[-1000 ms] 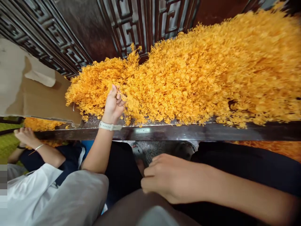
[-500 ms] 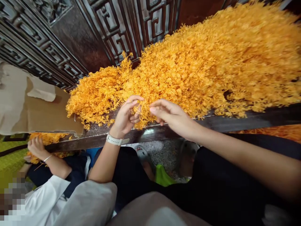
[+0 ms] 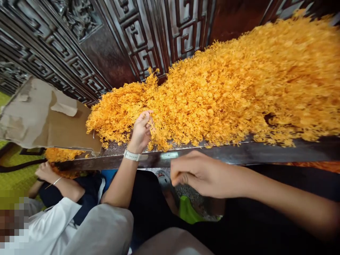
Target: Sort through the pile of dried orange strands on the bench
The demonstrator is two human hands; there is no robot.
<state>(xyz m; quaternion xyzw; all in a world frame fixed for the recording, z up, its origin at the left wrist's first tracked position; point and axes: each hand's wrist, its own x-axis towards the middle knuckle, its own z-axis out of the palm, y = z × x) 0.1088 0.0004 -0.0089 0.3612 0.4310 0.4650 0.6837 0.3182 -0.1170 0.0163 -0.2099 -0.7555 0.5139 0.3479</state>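
A long heap of orange-yellow plastic flower pieces (image 3: 217,95), thin and branching, lies along the dark wooden ledge (image 3: 233,156). At the heap's near left side, my left hand (image 3: 142,131) is closed in a pinch on a small plastic flower piece (image 3: 151,124) with spidery arms. A white watch band (image 3: 132,155) circles that wrist. My right hand (image 3: 199,173) is held lower, in front of the ledge and apart from the heap, with its fingers curled in. Whatever those fingers may hold is hidden.
Carved dark wood panels (image 3: 111,63) rise behind the heap. At the left, a torn cardboard piece (image 3: 66,129) stands on the ledge. Beyond it a co-worker's hand (image 3: 45,171) is near more orange pieces. A green plastic object (image 3: 188,210) shows below, between my legs.
My right hand has moved away from my left hand, down and toward me, and its fingers have curled in. My left hand still pinches the flower piece. The view has shifted slightly.
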